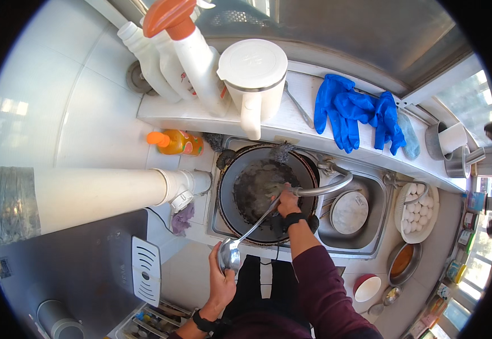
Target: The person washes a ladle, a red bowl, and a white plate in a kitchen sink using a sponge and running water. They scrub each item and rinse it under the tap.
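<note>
My left hand (221,281) grips a shiny metal ladle (229,255) by its bowl. From there its long handle slants up and right over a large dark pan (227,195) set in the left sink basin. At the handle's far end my right hand (287,204) is closed round it, beneath the spout of a curved metal faucet (328,189). Murky water (260,183) lies in the pan. A grey scouring pad (281,151) rests on the pan's far rim. Whether anything else is inside my right hand is hidden.
Plates (349,212) lie in the right basin. Farther right stand an egg basket (417,212), a metal bowl (404,263) and a red bowl (367,287). An orange bottle (175,142) stands left of the pan. The back ledge holds a white pitcher (253,68) and blue gloves (359,110).
</note>
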`<action>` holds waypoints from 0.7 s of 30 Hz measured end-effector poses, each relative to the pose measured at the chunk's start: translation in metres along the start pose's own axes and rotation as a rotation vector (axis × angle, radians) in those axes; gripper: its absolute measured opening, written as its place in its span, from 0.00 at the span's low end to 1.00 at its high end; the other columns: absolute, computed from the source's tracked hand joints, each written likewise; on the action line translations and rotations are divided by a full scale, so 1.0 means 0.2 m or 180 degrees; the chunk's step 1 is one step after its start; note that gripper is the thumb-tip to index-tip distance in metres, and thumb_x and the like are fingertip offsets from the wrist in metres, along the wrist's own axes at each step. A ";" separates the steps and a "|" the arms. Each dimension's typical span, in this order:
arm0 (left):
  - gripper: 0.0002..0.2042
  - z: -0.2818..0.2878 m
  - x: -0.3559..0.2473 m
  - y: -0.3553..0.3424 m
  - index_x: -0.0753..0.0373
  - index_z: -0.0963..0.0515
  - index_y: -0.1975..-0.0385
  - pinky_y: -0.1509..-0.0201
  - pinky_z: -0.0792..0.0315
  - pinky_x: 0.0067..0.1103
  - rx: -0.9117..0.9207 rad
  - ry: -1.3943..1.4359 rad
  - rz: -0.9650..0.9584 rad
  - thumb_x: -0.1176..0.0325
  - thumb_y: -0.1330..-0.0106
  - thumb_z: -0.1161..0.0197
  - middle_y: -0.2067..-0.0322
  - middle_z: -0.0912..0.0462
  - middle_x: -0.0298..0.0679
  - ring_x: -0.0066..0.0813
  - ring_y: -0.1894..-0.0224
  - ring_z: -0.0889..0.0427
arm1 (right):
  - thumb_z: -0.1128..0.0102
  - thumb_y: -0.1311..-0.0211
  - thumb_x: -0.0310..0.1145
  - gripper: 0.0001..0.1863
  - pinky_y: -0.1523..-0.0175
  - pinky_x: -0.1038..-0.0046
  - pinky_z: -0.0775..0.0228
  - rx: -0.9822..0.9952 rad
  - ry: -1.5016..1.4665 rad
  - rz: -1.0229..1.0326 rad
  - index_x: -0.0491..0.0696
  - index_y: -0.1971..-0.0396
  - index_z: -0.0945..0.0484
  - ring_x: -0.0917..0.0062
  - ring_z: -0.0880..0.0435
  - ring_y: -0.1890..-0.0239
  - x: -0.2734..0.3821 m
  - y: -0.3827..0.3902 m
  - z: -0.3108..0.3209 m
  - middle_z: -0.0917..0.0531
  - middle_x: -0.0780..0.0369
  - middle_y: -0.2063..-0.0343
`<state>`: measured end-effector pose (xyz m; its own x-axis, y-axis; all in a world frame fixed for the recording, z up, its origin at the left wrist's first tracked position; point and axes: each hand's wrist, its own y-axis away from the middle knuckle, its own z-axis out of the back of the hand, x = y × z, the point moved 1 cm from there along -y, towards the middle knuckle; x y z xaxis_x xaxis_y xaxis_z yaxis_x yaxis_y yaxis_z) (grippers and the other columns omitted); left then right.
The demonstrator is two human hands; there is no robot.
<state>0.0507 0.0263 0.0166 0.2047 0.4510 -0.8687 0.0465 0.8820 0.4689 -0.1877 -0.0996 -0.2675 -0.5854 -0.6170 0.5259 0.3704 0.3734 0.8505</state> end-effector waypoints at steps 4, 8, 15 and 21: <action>0.38 -0.03 0.02 -0.05 0.61 0.46 0.25 0.33 0.20 0.37 -0.0138 0.0593 0.0048 0.90 0.40 0.59 0.34 0.35 0.46 0.39 0.34 0.27 | 0.50 0.19 0.32 0.07 0.70 0.64 0.24 0.0438 -0.1583 0.0084 0.48 0.50 0.26 0.68 0.20 0.71 0.07 0.20 -0.04 0.18 0.60 0.68; 0.38 -0.10 0.04 -0.10 0.60 0.46 0.25 0.35 0.18 0.37 -0.0138 0.0979 0.0259 0.92 0.40 0.59 0.33 0.36 0.44 0.38 0.35 0.27 | 0.50 0.19 0.29 0.15 0.74 0.62 0.29 0.0241 -0.1080 -0.0131 0.45 0.39 0.36 0.67 0.23 0.68 0.05 0.43 -0.12 0.23 0.56 0.54; 0.38 -0.10 -0.03 0.02 0.65 0.47 0.25 0.35 0.17 0.36 -0.0009 0.0772 0.0182 0.92 0.41 0.60 0.32 0.38 0.47 0.40 0.33 0.28 | 0.49 0.19 0.36 0.20 0.74 0.58 0.27 0.0113 -0.0866 -0.0420 0.46 0.35 0.34 0.63 0.21 0.73 0.12 0.13 0.04 0.19 0.53 0.63; 0.39 -0.02 -0.11 0.09 0.65 0.46 0.25 0.35 0.17 0.34 -0.0174 0.0634 0.0235 0.91 0.42 0.60 0.32 0.37 0.48 0.41 0.34 0.26 | 0.46 0.19 0.49 0.21 0.74 0.51 0.28 -0.0187 0.0423 0.0383 0.46 0.42 0.27 0.58 0.19 0.74 0.15 0.00 0.07 0.16 0.51 0.68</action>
<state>0.0443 0.0332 0.0432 0.0080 0.5280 -0.8492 -0.0157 0.8492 0.5278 -0.2152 -0.1082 -0.2514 -0.4355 -0.6578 0.6145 0.4758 0.4113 0.7774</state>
